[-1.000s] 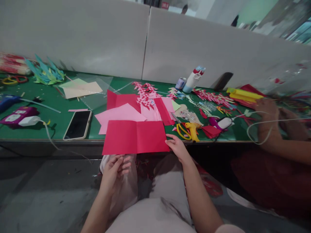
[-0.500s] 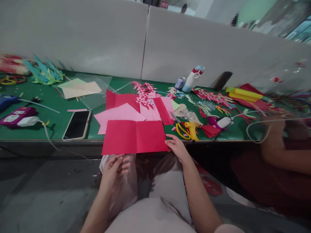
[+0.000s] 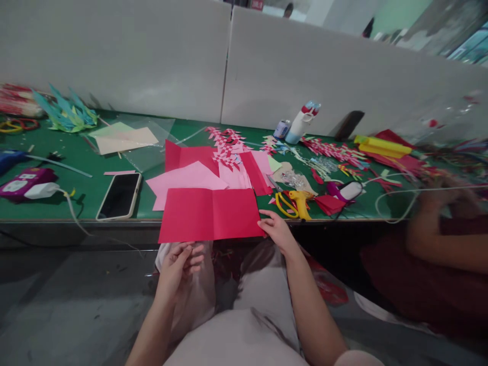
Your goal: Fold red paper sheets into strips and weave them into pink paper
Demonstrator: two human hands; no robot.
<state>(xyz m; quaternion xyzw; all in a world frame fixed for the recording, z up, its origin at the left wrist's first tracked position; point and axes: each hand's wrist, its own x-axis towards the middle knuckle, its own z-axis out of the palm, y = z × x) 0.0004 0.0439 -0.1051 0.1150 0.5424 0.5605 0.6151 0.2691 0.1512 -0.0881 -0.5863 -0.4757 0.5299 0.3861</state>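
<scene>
Right hand: pinches right edge of red rectangular paper sheet, centre-creased | Left hand: half-curled at lower edge, grip cannot be told | Sheet: overhangs smooth green tabletop | Yellow plastic glue gun: right of sheet | Red sign: lettering illegible

Nothing can be read here: up at twelve o'clock a red sign is glimpsed, its characters far too blurred.

We list: front sheet, plain red; paper, pale pink; strips, red-and-white checked; tabletop, green; glue gun, yellow.
</scene>
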